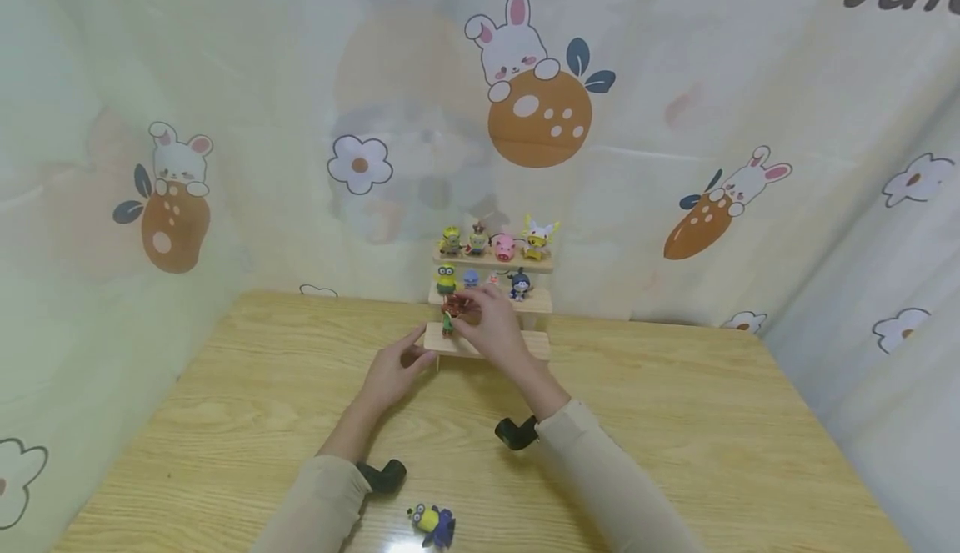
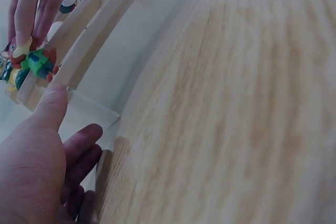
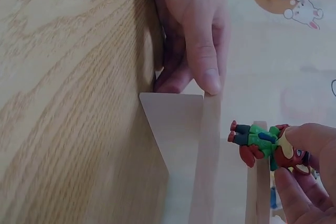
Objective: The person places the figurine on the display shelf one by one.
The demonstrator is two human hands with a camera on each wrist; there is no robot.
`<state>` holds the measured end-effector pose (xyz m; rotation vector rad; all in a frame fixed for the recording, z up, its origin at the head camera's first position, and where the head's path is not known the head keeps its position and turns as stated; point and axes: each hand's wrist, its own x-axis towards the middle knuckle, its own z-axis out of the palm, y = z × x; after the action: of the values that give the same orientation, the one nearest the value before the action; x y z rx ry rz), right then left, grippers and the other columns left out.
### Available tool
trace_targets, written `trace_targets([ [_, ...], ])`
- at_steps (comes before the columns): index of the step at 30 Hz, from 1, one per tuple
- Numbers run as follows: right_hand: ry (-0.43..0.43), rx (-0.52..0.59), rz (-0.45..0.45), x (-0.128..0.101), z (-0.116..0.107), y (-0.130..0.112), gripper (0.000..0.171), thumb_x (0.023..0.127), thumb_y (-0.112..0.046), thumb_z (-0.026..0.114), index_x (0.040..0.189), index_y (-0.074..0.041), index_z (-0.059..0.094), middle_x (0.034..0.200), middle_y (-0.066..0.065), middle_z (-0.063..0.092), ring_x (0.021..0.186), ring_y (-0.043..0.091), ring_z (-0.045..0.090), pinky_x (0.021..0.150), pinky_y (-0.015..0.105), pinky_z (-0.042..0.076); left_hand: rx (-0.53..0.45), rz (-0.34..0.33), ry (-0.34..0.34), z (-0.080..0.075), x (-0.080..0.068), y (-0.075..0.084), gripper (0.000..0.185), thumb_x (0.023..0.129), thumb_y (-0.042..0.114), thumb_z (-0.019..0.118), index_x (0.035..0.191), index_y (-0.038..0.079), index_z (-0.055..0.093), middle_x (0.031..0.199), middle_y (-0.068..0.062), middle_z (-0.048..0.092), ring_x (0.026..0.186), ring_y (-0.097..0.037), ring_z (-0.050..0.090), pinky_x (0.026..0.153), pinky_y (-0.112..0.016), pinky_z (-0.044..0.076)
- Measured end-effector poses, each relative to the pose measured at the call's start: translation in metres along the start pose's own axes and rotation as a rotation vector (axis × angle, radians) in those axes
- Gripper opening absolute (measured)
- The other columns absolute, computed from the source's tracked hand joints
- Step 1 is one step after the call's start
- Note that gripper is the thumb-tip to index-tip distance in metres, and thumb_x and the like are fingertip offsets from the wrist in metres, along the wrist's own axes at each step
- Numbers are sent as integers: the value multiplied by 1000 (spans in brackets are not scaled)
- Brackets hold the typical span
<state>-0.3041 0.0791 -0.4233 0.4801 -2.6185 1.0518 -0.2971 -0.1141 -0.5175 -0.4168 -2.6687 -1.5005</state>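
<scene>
My right hand (image 1: 491,324) pinches a small fox figurine (image 3: 262,142) with reddish-brown fur, green shirt, blue tie and dark trousers. It is held upright by its head, feet down, close over the left part of the bottom step of a wooden display stand (image 1: 491,349). At the stand's left end is my left hand (image 1: 393,369). Its thumb (image 2: 52,100) touches the end of the bottom board, while the other fingers (image 2: 81,148) bend loosely beside the clear side panel (image 3: 176,114), low near the table.
Several figurines stand on the upper steps, among them a pink pig (image 1: 505,246) and a yellow-and-green minion (image 1: 446,278). A purple-and-yellow minion figurine (image 1: 433,524) lies at the table's front. Behind the wooden table (image 1: 675,419) hangs a printed curtain (image 1: 285,203).
</scene>
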Motion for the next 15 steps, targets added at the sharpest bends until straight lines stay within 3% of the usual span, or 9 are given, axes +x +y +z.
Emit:
trace_targets([
  [7,-7,19,-5,2,7,-4,44,80,-11,76,121,-6,63,114,8,56,98,19,62,85,22,53,-8,15,9,0,-2,3,62,90,40,61,144,18,42,104,-1,72,105,-23,64,104,-47,41],
  [15,6,-24,-52,3,11,-6,43,79,-11,76,120,-5,64,112,9,57,94,19,63,84,25,54,-4,22,10,-1,-1,2,59,92,38,61,144,18,42,105,-2,72,106,-22,64,103,-46,43],
])
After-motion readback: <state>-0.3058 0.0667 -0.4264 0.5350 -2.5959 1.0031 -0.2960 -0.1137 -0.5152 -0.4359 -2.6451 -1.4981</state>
